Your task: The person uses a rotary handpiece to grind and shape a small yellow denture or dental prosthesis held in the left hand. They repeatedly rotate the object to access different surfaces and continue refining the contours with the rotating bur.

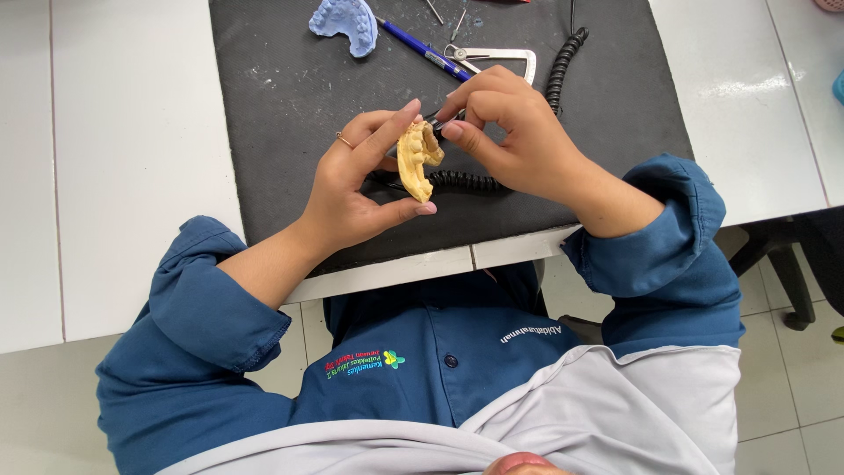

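Pinched between the thumb and the long fingers of the left hand (352, 189), a yellow dental cast (416, 160) stands on edge above the near part of a dark grey mat (290, 105), its row of teeth turned toward the right hand (510, 132). That hand is closed in a pen-like grip around a slim dark handpiece (437, 117), whose tip meets the upper teeth of the cast; most of the tool is hidden behind the fingers.

From largest to smallest: a white table (132, 158) carries the mat, which is dusted with pale powder. A black coiled cord (563, 66) runs down the mat's right side and passes under the hands. Near the far edge lies a blue dental cast (345, 24), and just beside it a blue pen (413, 44). Touching the pen's near end is a metal caliper (505, 60) with a triangular frame. On the left ring finger sits a thin ring (344, 140).

The yellow cast looks like hard, stiff plaster, fairly light for one hand, and dusty, so probably a little slippery. Its teeth seem brittle and likely to chip under pressure. The solid base and outer walls are the safer places to hold, as the left hand does now.
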